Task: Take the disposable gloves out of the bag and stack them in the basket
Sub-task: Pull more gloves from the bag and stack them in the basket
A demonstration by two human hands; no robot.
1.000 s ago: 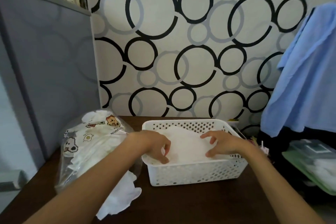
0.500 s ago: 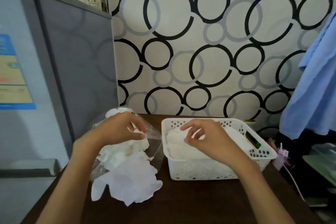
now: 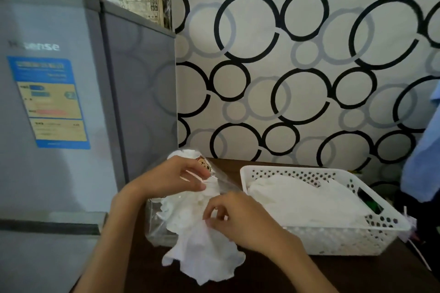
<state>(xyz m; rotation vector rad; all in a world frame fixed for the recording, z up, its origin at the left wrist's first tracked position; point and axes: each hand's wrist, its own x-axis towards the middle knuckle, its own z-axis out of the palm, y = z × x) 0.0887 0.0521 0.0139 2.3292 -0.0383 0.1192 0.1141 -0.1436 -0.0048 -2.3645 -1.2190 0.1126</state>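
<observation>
You are at the extraction step: a further glove is being drawn from the bag (image 3: 157, 228), which lies on the tabletop (image 3: 262, 276) just left of the white perforated basket (image 3: 345, 240). Your left hand (image 3: 171, 178) pinches the clear film at the bag's mouth, fingers curled on it beside the printed cartoon label. Your right hand (image 3: 240, 219) has its fingertips curled on the loose disposable gloves (image 3: 202, 257) that spill from the bag onto the tabletop; whether it grips a single glove or several cannot be told. A stack of gloves (image 3: 304, 202) already lies flat in the basket.

Next move, as a judgement: hold the bag steady with your left hand, separate one glove from the bunch, lift it clear, carry it right over the basket rim and lay it flat on the stack. The thin film is likely to cling, so expect neighbouring gloves to drag along.

Compared with half a second ago, your right hand has left its position over the basket and now sits at the spilled gloves. Your left hand remains at the bag's mouth. The view has swung left, showing more of the grey refrigerator (image 3: 59, 102).
</observation>
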